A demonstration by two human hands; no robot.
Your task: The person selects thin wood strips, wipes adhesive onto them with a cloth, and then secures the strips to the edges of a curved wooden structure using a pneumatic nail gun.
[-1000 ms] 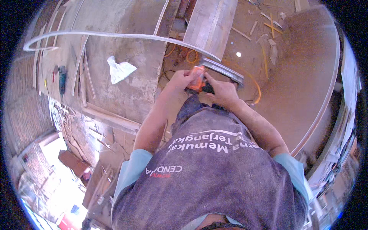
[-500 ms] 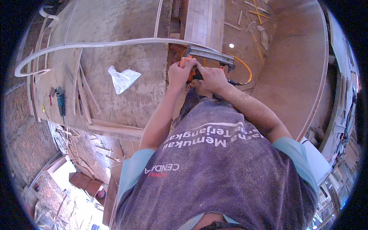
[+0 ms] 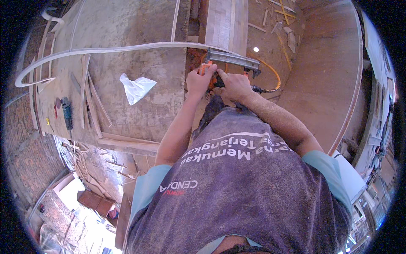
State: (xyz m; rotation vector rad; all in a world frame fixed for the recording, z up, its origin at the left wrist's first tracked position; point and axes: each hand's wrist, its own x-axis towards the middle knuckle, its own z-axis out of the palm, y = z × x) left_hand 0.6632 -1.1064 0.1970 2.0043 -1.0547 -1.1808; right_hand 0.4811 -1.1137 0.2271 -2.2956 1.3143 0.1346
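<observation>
To your left, a crumpled piece of white plastic point(image 3: 137, 88) lies on the worn tabletop point(image 3: 139, 118), with narrow wooden strips point(image 3: 91, 108) and a teal angle grinder point(image 3: 66, 112) farther out. A brick wall point(image 3: 19, 139) rises beyond; ahead to your right, yellow strips point(image 3: 283, 12) cross amid wood scraps point(image 3: 291, 40).

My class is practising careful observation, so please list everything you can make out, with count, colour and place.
Power tool: one, orange, black and grey, at the hands
Hose: one, orange, right of it
Broad panel: one, brown, left
Curved strip: one, pale, across the panel
Crumpled sheet: one, white, on the panel
Handheld tool: one, dark teal, panel's left side
Planks: several, brown, top centre
Large board: one, brown, right
Scraps: many, mixed, upper right
Brick wall: one, reddish, far left
Shirt: one, dark, lower centre
Left hand, right hand: two, bare, at the power tool
</observation>
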